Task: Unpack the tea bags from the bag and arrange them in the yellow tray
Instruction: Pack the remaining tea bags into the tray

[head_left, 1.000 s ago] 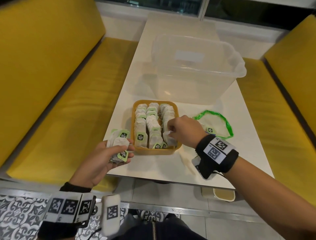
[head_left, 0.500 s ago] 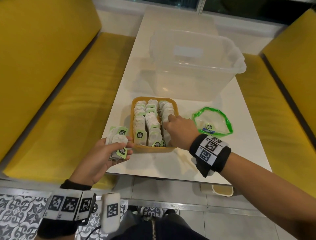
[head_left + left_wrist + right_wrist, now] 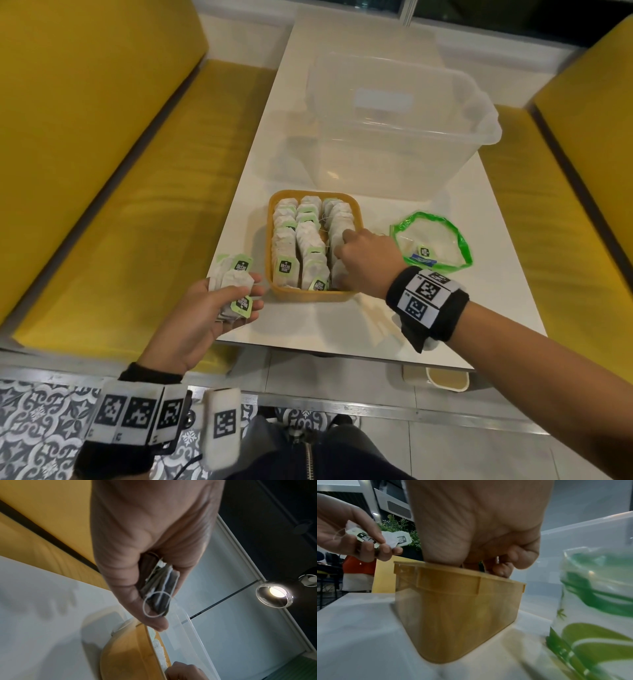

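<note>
From the head view, the right hand point(image 3: 366, 260) reached into the yellow tray point(image 3: 278, 289), its curled fingers point(image 3: 346, 236) buried among the tea bags point(image 3: 310, 240) of the right-hand row; whether they pinched one bag or only pressed on the row could not be told. The left hand point(image 3: 219, 308) waited just left of the tray, its fingers folded round a small stack of spare tea bags point(image 3: 236, 286), and the green bag point(image 3: 431, 248) lay open beyond the right wrist with a tag showing inside. In the left wrist view, the thumb and fingers point(image 3: 150, 616) clamped the stack edge-on, a loop of string hanging loose past the fingertips. In the right wrist view, the fingertips point(image 3: 500, 570) dipped below the tray rim point(image 3: 453, 574), and what they held was hidden. To do this step well, I would judge, the right fingers should seat the bag upright and snug against its neighbours, tag at the top, then lift straight out so no string drags a bag along; the left should keep its stack squared and close.
</note>
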A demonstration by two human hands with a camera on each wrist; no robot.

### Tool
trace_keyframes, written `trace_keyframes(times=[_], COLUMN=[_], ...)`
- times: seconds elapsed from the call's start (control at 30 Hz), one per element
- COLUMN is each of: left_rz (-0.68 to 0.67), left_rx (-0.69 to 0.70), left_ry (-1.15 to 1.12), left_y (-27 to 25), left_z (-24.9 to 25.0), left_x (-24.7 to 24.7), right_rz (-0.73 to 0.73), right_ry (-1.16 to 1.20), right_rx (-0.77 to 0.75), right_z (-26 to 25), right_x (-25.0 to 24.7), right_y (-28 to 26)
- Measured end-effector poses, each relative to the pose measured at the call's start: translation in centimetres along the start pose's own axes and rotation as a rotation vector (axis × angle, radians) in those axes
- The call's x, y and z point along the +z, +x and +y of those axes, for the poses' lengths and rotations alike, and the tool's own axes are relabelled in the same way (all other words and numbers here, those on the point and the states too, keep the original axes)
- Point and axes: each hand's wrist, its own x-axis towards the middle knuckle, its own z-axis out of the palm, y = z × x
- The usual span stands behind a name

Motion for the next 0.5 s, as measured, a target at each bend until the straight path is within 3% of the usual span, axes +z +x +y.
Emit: trace_keyframes(times=[0.33, 0.5], left_rz=[0.013, 0.027], left_rx=[0.0, 0.003], left_ry=[-0.001, -0.013], left_y=[-0.1, -0.2], left_z=[-0.2, -0.3], left_x=[0.3, -0.1], right_rz=[0.006, 0.043], right_ry=[-0.071, 0.067], right_rx=[0.031, 0.044], right_z=[-0.8, 0.1], right_x=[-0.3, -1.2], right_y=[1.2, 0.6])
